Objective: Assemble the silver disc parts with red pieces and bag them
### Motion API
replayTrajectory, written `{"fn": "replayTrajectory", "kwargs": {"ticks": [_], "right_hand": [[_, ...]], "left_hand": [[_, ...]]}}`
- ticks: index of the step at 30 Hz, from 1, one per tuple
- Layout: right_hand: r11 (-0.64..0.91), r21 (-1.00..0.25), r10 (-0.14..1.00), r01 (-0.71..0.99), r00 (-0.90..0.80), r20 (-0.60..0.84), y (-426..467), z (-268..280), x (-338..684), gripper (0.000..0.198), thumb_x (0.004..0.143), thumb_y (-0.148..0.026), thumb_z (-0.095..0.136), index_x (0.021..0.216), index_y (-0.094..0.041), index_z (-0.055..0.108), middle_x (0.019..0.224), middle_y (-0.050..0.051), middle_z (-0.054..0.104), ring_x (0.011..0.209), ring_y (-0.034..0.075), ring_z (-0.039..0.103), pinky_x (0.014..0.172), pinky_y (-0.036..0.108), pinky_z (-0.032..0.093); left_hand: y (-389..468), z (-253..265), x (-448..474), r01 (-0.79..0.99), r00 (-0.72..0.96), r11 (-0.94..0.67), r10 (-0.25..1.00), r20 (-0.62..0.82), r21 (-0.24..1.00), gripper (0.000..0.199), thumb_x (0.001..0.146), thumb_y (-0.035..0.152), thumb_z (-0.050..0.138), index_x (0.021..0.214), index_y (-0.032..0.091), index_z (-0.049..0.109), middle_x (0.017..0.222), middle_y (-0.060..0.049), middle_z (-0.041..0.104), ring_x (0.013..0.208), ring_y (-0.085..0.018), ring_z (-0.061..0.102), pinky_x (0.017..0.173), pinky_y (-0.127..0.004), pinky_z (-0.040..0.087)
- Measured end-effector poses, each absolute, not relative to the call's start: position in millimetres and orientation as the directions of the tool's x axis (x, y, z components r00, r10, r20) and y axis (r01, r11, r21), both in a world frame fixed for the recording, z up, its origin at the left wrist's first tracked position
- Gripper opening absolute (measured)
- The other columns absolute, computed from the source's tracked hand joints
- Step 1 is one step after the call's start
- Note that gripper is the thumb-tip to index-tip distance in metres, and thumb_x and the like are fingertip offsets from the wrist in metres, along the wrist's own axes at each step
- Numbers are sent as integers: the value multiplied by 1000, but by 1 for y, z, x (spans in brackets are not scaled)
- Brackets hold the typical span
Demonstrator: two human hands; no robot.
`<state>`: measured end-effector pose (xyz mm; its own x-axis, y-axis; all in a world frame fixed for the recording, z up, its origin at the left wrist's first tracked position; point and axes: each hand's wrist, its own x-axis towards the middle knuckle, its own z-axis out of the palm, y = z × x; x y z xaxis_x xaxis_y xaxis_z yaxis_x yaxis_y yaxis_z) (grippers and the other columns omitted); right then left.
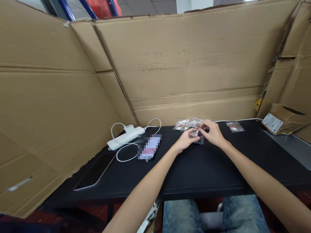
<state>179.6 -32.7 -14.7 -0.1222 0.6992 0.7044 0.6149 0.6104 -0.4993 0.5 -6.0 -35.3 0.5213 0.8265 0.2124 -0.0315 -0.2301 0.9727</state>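
My left hand (186, 141) and my right hand (211, 131) meet over the black table, their fingers closed on one small clear plastic bag (201, 140). Something with a bit of red shows inside it, but the fingers cover most of it. The left thumb and fingers pinch the bag's left side; the right thumb and forefinger pinch its upper edge. Just behind the hands lies a pile of similar clear bags (183, 124) with red and pale contents. Another such bag (235, 127) lies apart, to the right of my right hand.
On the left are a white power strip (126, 137) with looping cables, a lit phone (152, 147) and a dark tablet (97, 171). An open cardboard box (286, 119) sits at the right on a grey sheet (291, 147). Tall cardboard walls (194, 64) enclose the table (189, 174).
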Motion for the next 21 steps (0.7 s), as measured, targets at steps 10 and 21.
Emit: {"fn": "replayTrajectory", "kwargs": {"ticks": [10,21], "right_hand": [[492,-745,839,450,-16,544,-22,-18,186,40,76,-28,62,114,-16,65,64,-3,60,51,11,49,54,25,41],[288,-939,957,188,-20,290,-20,-21,188,28,68,-35,75,80,-18,56,61,0,67,40,11,57,37,19,42]], "left_hand": [[-2,-35,-3,3,429,-206,884,185,978,35,70,32,80,93,15,60,76,-2,62,65,-14,60,59,-27,53],[3,-32,-10,-45,347,-188,918,192,981,37,70,37,79,98,16,69,86,-5,68,68,-14,60,54,-22,46]]}}
